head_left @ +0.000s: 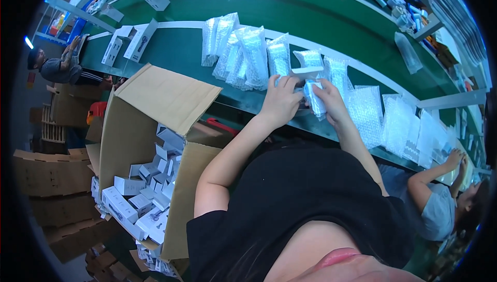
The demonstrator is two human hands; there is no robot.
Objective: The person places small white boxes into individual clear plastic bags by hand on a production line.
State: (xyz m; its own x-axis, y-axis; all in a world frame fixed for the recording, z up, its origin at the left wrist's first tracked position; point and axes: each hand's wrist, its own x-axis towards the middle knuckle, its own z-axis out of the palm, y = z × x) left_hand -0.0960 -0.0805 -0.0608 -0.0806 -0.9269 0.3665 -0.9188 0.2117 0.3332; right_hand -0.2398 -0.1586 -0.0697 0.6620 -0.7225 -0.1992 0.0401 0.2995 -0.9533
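Here, the left hand and right hand both close around a small white box in a clear bubble-wrap pouch at the near edge of the green conveyor belt, right of the open cardboard carton.

Clad in a plain black short-sleeved top, sleeves ending high on the upper arms. Bare forearms, wrists and both hands: left hand, right hand. No gloves, watch or rings visible.

Both forearms reach forward, bare. Left hand and right hand close together, fingers curled, knuckles up, wrists slightly bent.
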